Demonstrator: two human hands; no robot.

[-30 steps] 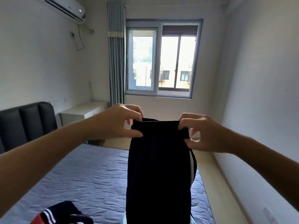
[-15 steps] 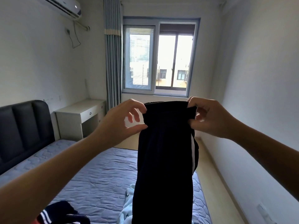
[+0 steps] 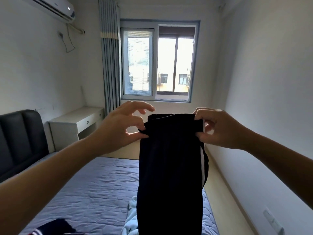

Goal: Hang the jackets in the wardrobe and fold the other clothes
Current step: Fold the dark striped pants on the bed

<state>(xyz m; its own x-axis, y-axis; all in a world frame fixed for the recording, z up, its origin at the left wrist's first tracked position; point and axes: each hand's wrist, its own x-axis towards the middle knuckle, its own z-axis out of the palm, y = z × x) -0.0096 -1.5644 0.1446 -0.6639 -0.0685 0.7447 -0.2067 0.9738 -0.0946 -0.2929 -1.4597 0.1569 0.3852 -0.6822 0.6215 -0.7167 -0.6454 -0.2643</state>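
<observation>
- At chest height in the middle of the view, the left grip (image 3: 123, 128), a bare hand, pinches the left corner of the waistband of the dark trousers (image 3: 171, 167) between its thumb and a finger. Its other fingers (image 3: 145, 107) are spread loosely above the cloth.
- On the right corner of the same waistband, the right grip (image 3: 218, 128), also a bare hand, is clamped on the cloth, with its fingers curled over the top edge and its thumb below.
- Between the two hands the waistband is stretched roughly level, and the trousers hang straight down from it, out of view at the bottom edge. A white stripe runs down their right side.
- Below and behind the hanging trousers lies the bed (image 3: 101, 184) with a quilted blue cover.
- Just left of the trousers' lower part, a pale blue garment (image 3: 132, 217) with small dark marks lies crumpled on the bed.
- Near the bottom left corner, a dark garment (image 3: 55, 226) with white stripes lies on the cover, partly cut off by the frame.
- Far left, a black padded headboard (image 3: 20, 138) stands against the wall, with a white desk (image 3: 76, 121) beyond it.
- Farther off, a grey-blue curtain (image 3: 110, 56) hangs just left of the window (image 3: 159, 63) in the far wall.
- High on the left wall is an air conditioner (image 3: 54, 7).
</observation>
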